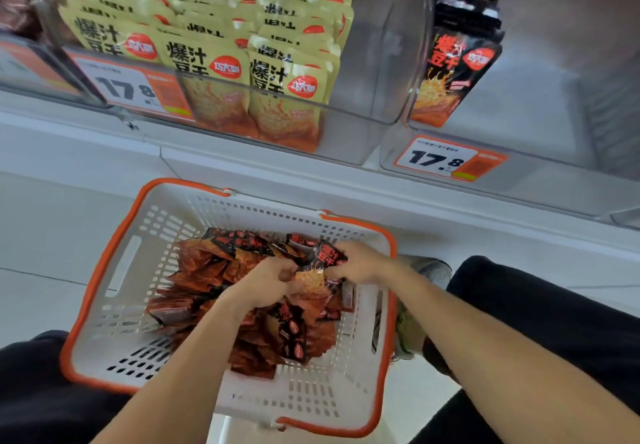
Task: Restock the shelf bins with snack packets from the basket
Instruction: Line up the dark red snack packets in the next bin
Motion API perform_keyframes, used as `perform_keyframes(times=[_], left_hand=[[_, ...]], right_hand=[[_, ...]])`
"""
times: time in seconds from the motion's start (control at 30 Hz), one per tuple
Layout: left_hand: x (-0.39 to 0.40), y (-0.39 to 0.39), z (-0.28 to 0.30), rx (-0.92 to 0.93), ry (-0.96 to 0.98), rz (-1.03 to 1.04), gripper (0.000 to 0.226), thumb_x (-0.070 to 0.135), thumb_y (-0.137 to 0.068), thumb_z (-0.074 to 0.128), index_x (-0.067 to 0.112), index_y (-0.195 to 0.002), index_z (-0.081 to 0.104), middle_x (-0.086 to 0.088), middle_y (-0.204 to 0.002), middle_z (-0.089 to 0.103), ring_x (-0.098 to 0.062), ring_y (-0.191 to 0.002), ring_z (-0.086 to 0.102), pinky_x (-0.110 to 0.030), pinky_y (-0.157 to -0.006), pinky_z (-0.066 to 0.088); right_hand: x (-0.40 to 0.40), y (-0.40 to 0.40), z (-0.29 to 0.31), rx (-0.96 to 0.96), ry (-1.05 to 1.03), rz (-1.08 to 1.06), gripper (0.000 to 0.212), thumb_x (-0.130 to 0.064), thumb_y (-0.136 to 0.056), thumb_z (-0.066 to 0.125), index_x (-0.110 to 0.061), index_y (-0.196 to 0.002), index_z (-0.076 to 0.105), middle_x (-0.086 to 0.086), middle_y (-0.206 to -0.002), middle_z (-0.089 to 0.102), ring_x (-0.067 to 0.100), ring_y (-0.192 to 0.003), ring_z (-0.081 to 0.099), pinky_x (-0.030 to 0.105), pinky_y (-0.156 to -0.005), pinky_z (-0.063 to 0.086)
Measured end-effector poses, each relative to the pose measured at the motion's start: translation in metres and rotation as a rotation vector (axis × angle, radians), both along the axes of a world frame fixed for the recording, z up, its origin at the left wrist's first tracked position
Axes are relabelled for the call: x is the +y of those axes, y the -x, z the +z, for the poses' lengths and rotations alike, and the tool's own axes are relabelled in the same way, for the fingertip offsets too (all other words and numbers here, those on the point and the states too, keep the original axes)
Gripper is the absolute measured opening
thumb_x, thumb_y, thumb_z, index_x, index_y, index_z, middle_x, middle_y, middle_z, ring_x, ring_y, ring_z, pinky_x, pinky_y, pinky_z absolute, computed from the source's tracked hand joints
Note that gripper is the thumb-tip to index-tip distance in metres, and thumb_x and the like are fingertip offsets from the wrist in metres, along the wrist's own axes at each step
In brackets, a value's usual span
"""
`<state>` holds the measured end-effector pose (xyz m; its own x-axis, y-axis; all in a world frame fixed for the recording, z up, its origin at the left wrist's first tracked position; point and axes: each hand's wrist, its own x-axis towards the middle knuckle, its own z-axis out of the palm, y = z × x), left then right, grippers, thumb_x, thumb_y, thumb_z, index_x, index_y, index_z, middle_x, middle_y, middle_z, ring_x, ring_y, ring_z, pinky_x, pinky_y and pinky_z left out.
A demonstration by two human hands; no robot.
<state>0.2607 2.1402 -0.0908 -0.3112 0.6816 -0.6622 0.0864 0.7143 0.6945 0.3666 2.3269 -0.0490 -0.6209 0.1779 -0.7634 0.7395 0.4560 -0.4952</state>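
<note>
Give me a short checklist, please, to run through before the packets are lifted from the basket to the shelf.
1. Left hand closed on black packets: ok.
2. Right hand gripping the same bunch: ok.
3. Packets match the black-packet bin: ok.
4. That bin has free room: ok, only one row at its left side.
5. Basket rim clear of the arms: ok.
6. Packet count in hand: cannot tell.

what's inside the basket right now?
The white basket with orange rim holds a heap of red-and-black snack packets. The left hand and right hand are gripping packets from the top. The packet count and the floor under the heap are hidden.
</note>
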Motion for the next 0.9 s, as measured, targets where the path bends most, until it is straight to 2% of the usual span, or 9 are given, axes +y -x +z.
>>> perform_keyframes(times=[0.07,0.17,0.27,0.37,0.43,0.5,0.6,0.7,0.9], left_hand=[[0.015,0.001,0.034,-0.011,-0.109,0.005,0.017,0.022,-0.095,0.068,0.01,-0.105,0.062,0.008,-0.07,0.064,-0.011,-0.063,0.068,-0.022,-0.062,0.051],[0.04,-0.008,0.089,-0.02,-0.338,0.049,0.014,0.011,-0.094,0.067,0.012,-0.082,0.061,0.013,-0.057,0.055,-0.002,-0.055,0.054,-0.023,-0.062,0.041],[0.067,-0.02,0.142,0.041,-0.582,0.145,0.019,0.01,-0.092,0.068,0.006,-0.078,0.056,-0.003,-0.066,0.059,-0.007,-0.064,0.054,-0.024,-0.063,0.044],[0.087,-0.031,0.185,0.256,-0.741,0.216,0.018,0.031,-0.09,0.064,0.018,-0.104,0.063,0.0,-0.096,0.068,-0.004,-0.09,0.063,-0.022,-0.078,0.049],[0.093,-0.037,0.209,0.527,-0.832,0.257,0.031,0.029,-0.094,0.061,0.023,-0.124,0.055,0.004,-0.117,0.057,-0.001,-0.111,0.053,-0.018,-0.093,0.042],[0.099,-0.038,0.222,0.838,-0.911,0.298,0.039,0.022,-0.094,0.06,0.016,-0.132,0.052,0.001,-0.131,0.048,-0.011,-0.127,0.043,-0.027,-0.106,0.034],[0.114,-0.032,0.221,1.09,-0.843,0.253,0.057,0.021,-0.088,0.061,0.008,-0.141,0.046,-0.008,-0.148,0.039,-0.024,-0.141,0.034,-0.037,-0.114,0.023],[0.126,-0.029,0.204,1.185,-0.67,0.179,0.063,0.027,-0.09,0.06,0.004,-0.146,0.041,-0.011,-0.14,0.049,-0.029,-0.134,0.043,-0.046,-0.119,0.021],[0.133,-0.03,0.186,1.262,-0.618,0.202,0.064,0.027,-0.092,0.058,0.003,-0.148,0.039,-0.011,-0.124,0.058,-0.03,-0.125,0.048,-0.052,-0.119,0.021]], right_hand=[[0.025,0.006,0.05,-0.011,-0.066,0.129,0.022,-0.023,-0.092,0.069,-0.01,-0.108,0.063,0.008,-0.109,0.07,0.03,-0.098,0.069,0.045,-0.087,0.056],[0.043,0.003,0.142,0.1,-0.361,0.369,0.019,-0.025,-0.09,0.065,-0.011,-0.103,0.06,0.007,-0.098,0.065,0.027,-0.089,0.062,0.043,-0.079,0.053],[0.047,-0.013,0.228,0.218,-0.603,0.489,0.015,-0.026,-0.088,0.062,-0.015,-0.09,0.053,0.002,-0.082,0.056,0.021,-0.076,0.052,0.04,-0.068,0.045],[0.053,-0.038,0.287,0.521,-0.738,0.293,0.011,-0.023,-0.085,0.067,-0.024,-0.092,0.06,-0.011,-0.075,0.06,0.012,-0.07,0.052,0.036,-0.07,0.046],[0.059,-0.054,0.31,0.741,-0.816,0.097,0.015,-0.025,-0.082,0.068,-0.033,-0.092,0.059,-0.022,-0.075,0.059,0.003,-0.072,0.055,0.019,-0.072,0.045],[0.065,-0.065,0.323,0.921,-0.867,-0.062,0.016,-0.031,-0.083,0.069,-0.036,-0.095,0.059,-0.029,-0.078,0.057,0.001,-0.077,0.057,0.006,-0.073,0.04],[0.083,-0.064,0.319,1.05,-0.968,-0.108,0.021,-0.024,-0.082,0.071,-0.025,-0.1,0.062,-0.021,-0.08,0.058,0.005,-0.08,0.056,0.007,-0.076,0.041],[0.105,-0.043,0.291,0.983,-0.967,-0.099,0.018,-0.014,-0.082,0.076,-0.016,-0.098,0.069,-0.005,-0.084,0.066,0.01,-0.078,0.059,0.023,-0.075,0.044],[0.142,0.001,0.231,0.809,-0.803,-0.163,0.026,-0.017,-0.076,0.083,-0.021,-0.101,0.076,-0.006,-0.096,0.075,0.003,-0.079,0.06,0.021,-0.086,0.048]])
